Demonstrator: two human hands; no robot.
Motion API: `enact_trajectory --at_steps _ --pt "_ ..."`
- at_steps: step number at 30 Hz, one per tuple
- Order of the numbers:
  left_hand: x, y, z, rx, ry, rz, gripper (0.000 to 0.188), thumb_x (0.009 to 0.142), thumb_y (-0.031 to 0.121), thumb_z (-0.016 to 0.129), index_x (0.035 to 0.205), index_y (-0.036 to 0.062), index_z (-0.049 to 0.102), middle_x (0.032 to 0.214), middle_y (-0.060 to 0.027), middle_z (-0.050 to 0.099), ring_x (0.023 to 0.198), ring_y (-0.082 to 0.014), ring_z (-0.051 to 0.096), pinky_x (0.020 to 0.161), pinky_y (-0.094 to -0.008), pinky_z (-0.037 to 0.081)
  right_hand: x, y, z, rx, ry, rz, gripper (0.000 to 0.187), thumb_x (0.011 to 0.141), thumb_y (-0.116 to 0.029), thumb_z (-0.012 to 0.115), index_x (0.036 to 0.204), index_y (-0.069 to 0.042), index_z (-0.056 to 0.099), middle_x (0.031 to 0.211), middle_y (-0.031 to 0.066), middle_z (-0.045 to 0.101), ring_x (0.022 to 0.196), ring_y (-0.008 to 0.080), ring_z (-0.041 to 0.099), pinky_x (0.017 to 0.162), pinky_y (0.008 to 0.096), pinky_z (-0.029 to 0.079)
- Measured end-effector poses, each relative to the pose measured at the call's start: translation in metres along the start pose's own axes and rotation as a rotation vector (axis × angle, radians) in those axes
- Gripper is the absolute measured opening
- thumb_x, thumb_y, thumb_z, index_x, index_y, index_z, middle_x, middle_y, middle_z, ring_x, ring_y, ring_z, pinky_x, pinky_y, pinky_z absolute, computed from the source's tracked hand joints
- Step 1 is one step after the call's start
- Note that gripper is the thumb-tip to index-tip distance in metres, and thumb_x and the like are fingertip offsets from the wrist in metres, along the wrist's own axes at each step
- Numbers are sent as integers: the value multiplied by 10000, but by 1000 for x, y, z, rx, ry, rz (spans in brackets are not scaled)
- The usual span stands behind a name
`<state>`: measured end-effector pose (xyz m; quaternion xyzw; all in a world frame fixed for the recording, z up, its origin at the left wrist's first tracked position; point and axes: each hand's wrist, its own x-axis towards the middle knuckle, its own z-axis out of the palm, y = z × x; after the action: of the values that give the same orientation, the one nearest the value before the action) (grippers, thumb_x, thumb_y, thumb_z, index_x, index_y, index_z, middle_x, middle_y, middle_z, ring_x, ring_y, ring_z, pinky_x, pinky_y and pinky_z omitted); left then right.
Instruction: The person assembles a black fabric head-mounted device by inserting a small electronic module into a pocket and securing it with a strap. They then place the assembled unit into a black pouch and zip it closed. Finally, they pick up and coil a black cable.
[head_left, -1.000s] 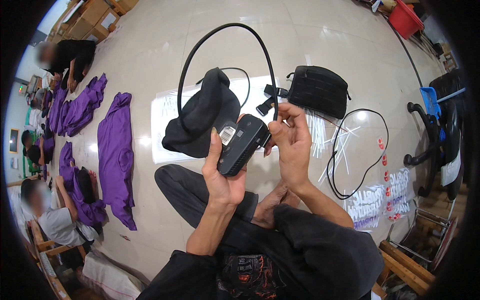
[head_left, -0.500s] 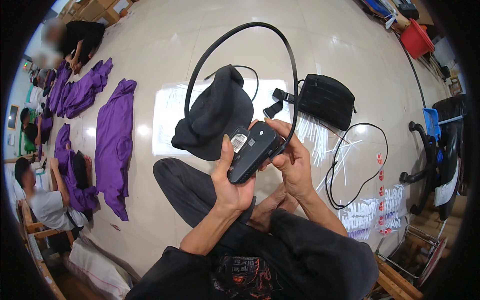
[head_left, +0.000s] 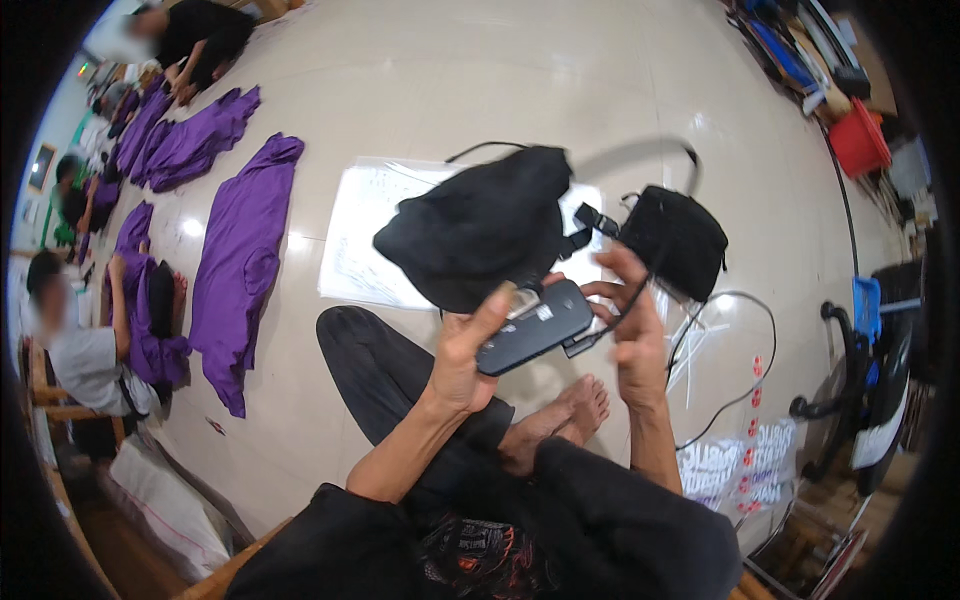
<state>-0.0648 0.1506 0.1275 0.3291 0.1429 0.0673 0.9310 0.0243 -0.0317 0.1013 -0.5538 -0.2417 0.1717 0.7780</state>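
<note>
Left hand (head_left: pixel 462 362) wrapped round black device (head_left: pixel 542 326); right hand (head_left: pixel 640 345) part-curled by cable (head_left: pixel 692 158), grip unclear.

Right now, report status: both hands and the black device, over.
Left hand holding black device. Right hand at black cable, grip unclear. Black cap close beyond device.

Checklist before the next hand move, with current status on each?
1. Device held: ok, left hand grips it.
2. Plug fully seated: cannot tell; it sits at the device's end, contact unclear.
3. Right hand grip on the cable: cannot tell, fingers blurred.
4. Cap clear of the device: cannot tell; they overlap in view.
5. Floor cable stowed: not ok, lies in a loose loop.
</note>
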Motion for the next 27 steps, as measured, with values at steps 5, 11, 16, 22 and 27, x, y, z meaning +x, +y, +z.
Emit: enact_trajectory --at_steps 5,11,16,22,27 --pt "8 8 -27 452 -202 98 424 950 170 761 1320 -8 655 1212 -111 727 1142 -166 655 997 -303 497 6 -43 -27 -431 465 -372 628 1073 -445 458 1495 21 444 1472 175 525 1265 261 579 1080 439 480" --pt "14 38 -64 279 -494 -54 515 899 222 812 1327 -10 646 1261 -131 709 1150 -254 676 1058 -396 495 27 -70 -48 -413 274 60 479 1078 -364 484 1315 28 626 1351 180 628 1278 246 596 1092 423 476" --pt "42 48 -94 -330 -913 -157 485 924 205 752 1338 -14 628 1276 -167 704 1182 -320 674 1061 -492 508 51 7 -12 -481 -323 34 971 827 -170 810 1633 -65 278 1654 171 359 1481 329 416 1234 450 299" --pt "18 45 -71 -980 -1247 -207 450 969 279 699 1320 1 650 1256 -196 718 1193 -418 679 993 -647 544 61 21 52 -343 -394 -73 287 1007 -42 543 1274 13 631 1072 170 728 903 236 719 785 353 558" --pt "-11 53 -60 -1086 -1379 -25 415 968 319 716 1273 38 710 1249 -170 729 1179 -417 686 984 -615 563 102 -1 27 -745 -100 -414 207 976 -80 637 1168 -73 713 877 166 740 776 317 734 704 395 567"
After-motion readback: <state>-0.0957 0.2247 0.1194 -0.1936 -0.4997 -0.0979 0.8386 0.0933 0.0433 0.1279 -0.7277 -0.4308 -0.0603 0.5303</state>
